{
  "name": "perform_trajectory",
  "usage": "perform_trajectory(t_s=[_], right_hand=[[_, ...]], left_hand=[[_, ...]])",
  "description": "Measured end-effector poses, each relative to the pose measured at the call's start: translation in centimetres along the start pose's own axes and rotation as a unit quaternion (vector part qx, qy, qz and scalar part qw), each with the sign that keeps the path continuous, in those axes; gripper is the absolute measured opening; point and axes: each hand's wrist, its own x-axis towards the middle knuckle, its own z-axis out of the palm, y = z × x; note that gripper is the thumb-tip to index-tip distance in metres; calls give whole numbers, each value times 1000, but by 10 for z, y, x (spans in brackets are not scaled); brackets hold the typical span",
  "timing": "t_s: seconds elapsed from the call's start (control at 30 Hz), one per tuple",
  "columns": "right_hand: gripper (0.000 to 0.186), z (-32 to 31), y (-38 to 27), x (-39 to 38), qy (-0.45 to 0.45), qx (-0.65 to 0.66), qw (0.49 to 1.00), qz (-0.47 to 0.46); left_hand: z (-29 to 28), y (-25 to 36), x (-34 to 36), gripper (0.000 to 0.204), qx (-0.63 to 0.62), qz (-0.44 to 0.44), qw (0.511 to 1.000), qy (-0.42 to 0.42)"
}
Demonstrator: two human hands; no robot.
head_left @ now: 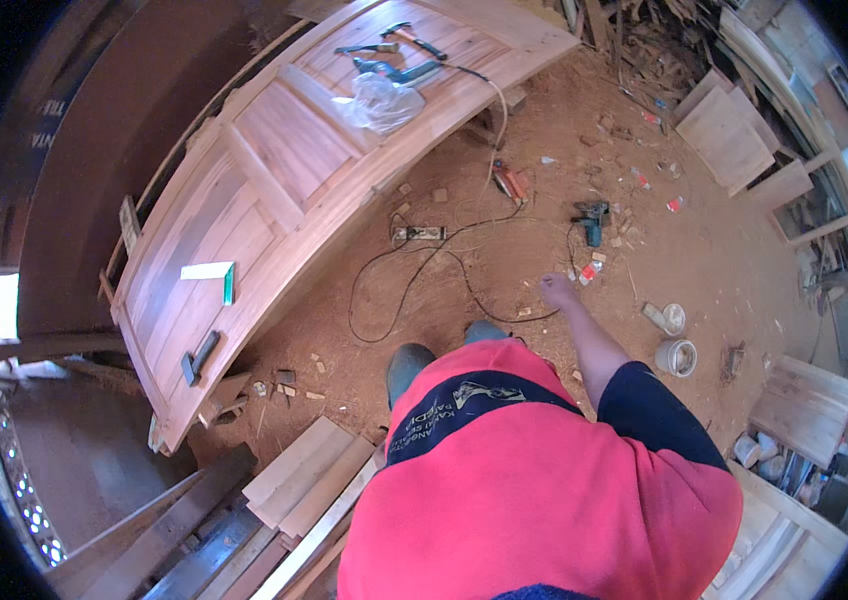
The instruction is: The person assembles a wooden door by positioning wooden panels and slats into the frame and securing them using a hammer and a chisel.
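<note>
My right hand reaches out over the sawdust-covered floor, its fingers curled; whether anything is in them is hidden. A black cord runs beneath it, and a teal power tool lies just beyond it. My left hand is out of sight. To the left, a large panelled wooden door lies flat. On it rest a try square with a green stock, a dark hammer-like tool, a clear plastic bag, a hammer, a smaller hand tool and a teal corded tool.
A power strip and a red tool lie ahead among looped cords. White bucket and wooden panels stand to the right. Boards are stacked at the lower left. Wood scraps litter the floor.
</note>
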Motion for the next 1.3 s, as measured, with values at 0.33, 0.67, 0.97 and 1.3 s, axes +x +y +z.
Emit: perform_trajectory(t_s=[0.33, 0.67, 0.97, 1.3], right_hand=[[15, -26, 77, -48, 102, 253, 925, 265], [12, 47, 37, -213, 235, 341, 839, 354], [22, 64, -29, -198, 229, 169, 870, 403], [30, -43, -97, -40, 281, 302, 864, 288]], left_hand=[[119, 529, -78, 33, 189, 613, 767, 8], [359, 906, -43, 40, 317, 746, 585, 11], [442, 985, -7, 72, 553, 603, 568, 86], [357, 973, -37, 47, 217, 805, 552, 30]])
